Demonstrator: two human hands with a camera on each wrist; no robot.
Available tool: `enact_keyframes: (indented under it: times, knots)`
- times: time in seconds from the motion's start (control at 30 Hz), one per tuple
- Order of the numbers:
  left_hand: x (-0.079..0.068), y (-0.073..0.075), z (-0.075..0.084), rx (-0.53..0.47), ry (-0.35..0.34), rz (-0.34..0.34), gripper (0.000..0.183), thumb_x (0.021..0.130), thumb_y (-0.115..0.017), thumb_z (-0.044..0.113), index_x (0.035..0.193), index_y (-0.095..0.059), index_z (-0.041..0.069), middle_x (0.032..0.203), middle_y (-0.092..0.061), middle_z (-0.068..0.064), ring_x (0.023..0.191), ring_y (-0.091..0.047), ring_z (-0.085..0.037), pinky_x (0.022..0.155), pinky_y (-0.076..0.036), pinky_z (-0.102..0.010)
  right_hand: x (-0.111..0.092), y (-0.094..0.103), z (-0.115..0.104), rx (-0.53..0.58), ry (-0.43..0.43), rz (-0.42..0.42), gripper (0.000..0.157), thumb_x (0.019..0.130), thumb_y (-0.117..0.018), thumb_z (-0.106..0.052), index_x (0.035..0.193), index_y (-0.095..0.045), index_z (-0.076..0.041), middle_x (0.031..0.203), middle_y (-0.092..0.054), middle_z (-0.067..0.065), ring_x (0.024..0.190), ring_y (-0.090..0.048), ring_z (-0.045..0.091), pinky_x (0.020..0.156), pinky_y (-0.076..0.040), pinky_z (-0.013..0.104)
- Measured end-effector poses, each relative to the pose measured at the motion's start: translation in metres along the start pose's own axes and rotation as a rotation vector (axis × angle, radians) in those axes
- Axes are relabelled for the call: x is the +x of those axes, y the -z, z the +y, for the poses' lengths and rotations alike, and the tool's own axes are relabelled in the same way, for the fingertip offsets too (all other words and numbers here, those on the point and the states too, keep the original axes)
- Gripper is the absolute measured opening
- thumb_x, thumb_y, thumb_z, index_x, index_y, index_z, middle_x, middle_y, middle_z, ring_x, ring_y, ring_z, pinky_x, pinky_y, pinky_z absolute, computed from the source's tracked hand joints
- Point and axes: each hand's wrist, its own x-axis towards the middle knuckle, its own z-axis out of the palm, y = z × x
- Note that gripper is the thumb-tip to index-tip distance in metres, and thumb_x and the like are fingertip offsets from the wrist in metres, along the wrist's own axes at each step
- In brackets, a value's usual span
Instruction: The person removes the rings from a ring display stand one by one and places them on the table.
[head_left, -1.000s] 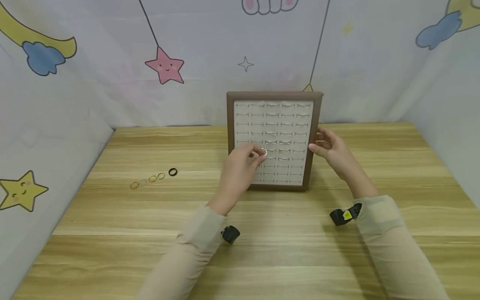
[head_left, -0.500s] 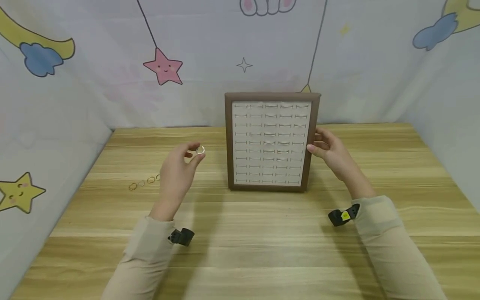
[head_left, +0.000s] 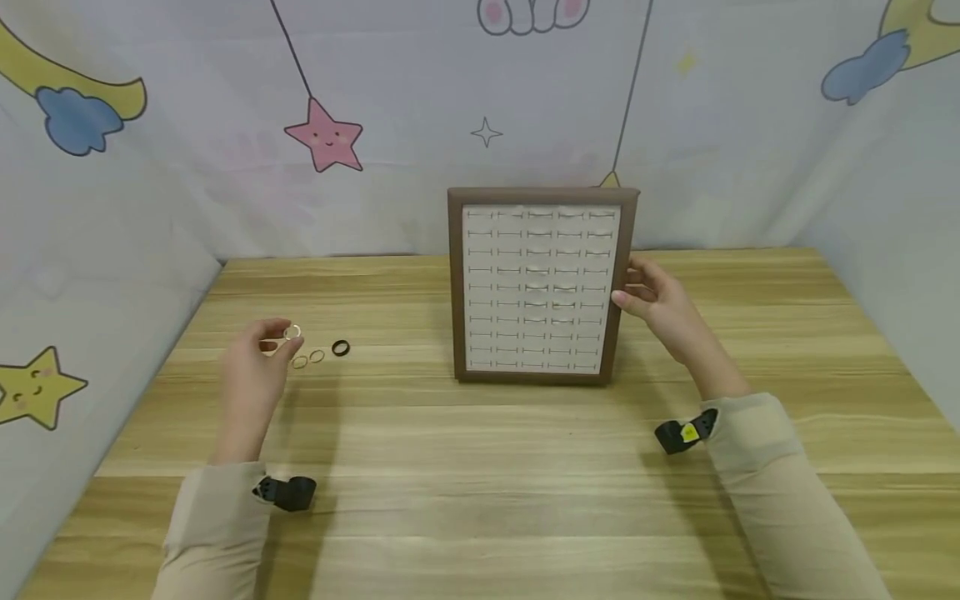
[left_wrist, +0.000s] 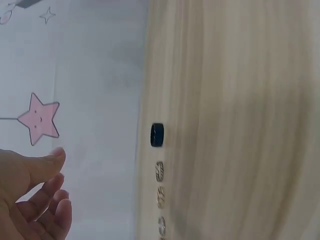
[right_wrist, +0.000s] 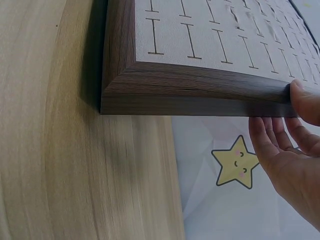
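Note:
My left hand pinches a light-coloured ring between thumb and fingertips, over the left part of the table. In the left wrist view that ring is hidden at the fingertips of the left hand. Just beyond it lie a black ring and thin gold-toned rings in a row; the hand covers part of the row. A ring display board, brown-framed with a white slotted panel, stands upright on the table. Its right edge is gripped by my right hand, thumb in front and fingers behind.
The wooden table reaches back to a white curtain printed with stars and clouds, close behind the board. More white cloth rises along the left and right sides.
My left hand has travelled from in front of the board leftward to the row of rings, still pinching its ring. The right hand keeps its grip on the frame.

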Motion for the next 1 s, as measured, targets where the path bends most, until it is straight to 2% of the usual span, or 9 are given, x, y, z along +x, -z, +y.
enact_keyframes:
  times: [0.27, 0.37, 0.5, 0.7, 0.83, 1.0]
  knots:
    - [-0.001, 0.014, -0.039, 0.120, 0.087, -0.021, 0.035, 0.093, -0.060, 0.017, 0.124, -0.058, -0.001, 0.120, -0.060, -0.024, 0.103, -0.057, -0.036, 0.073, -0.042, -0.033, 0.001, -0.001, -0.002, 0.007, 0.002, -0.002, 0.061, 0.098, -0.048, -0.014, 0.150, -0.017, -0.003, 0.143, -0.036, 0.023, 0.134, -0.037, 0.034, 0.112, -0.034, 0.048]
    - [-0.005, 0.017, -0.048, 0.163, 0.115, -0.037, 0.038, 0.093, -0.060, 0.020, 0.125, -0.057, 0.000, 0.121, -0.060, -0.023, 0.103, -0.058, -0.037, 0.070, -0.042, -0.034, 0.000, -0.001, -0.002, 0.004, 0.002, -0.002, 0.061, 0.098, -0.048, -0.013, 0.150, -0.017, -0.003, 0.142, -0.036, 0.023, 0.134, -0.037, 0.035, 0.112, -0.034, 0.048]
    - [-0.007, 0.019, -0.059, 0.195, 0.134, -0.049, 0.038, 0.093, -0.059, 0.020, 0.124, -0.057, -0.001, 0.120, -0.060, -0.024, 0.103, -0.059, -0.039, 0.071, -0.044, -0.039, 0.000, -0.001, -0.002, 0.002, 0.002, -0.002, 0.061, 0.098, -0.048, -0.014, 0.150, -0.017, -0.003, 0.143, -0.036, 0.023, 0.135, -0.036, 0.035, 0.112, -0.033, 0.048]
    - [-0.007, 0.024, -0.076, 0.224, 0.163, -0.075, 0.037, 0.092, -0.060, 0.018, 0.123, -0.057, -0.002, 0.119, -0.060, -0.025, 0.105, -0.059, -0.040, 0.073, -0.043, -0.039, 0.000, 0.000, -0.002, -0.004, -0.001, 0.001, 0.061, 0.098, -0.049, -0.014, 0.150, -0.018, -0.005, 0.142, -0.037, 0.022, 0.134, -0.037, 0.035, 0.112, -0.034, 0.048]
    - [-0.006, 0.028, -0.082, 0.260, 0.183, -0.102, 0.038, 0.093, -0.059, 0.021, 0.123, -0.056, -0.002, 0.120, -0.059, -0.026, 0.106, -0.056, -0.043, 0.072, -0.043, -0.042, 0.000, 0.000, -0.002, -0.006, -0.001, 0.002, 0.061, 0.098, -0.049, -0.014, 0.150, -0.019, -0.005, 0.142, -0.037, 0.022, 0.134, -0.037, 0.035, 0.112, -0.033, 0.048]
    - [-0.007, 0.030, -0.086, 0.282, 0.172, -0.120, 0.037, 0.093, -0.059, 0.020, 0.122, -0.057, -0.003, 0.119, -0.060, -0.026, 0.106, -0.055, -0.044, 0.072, -0.043, -0.044, 0.000, -0.001, -0.002, -0.004, 0.002, 0.003, 0.060, 0.098, -0.049, -0.014, 0.150, -0.019, -0.005, 0.142, -0.037, 0.023, 0.134, -0.037, 0.035, 0.112, -0.033, 0.048]
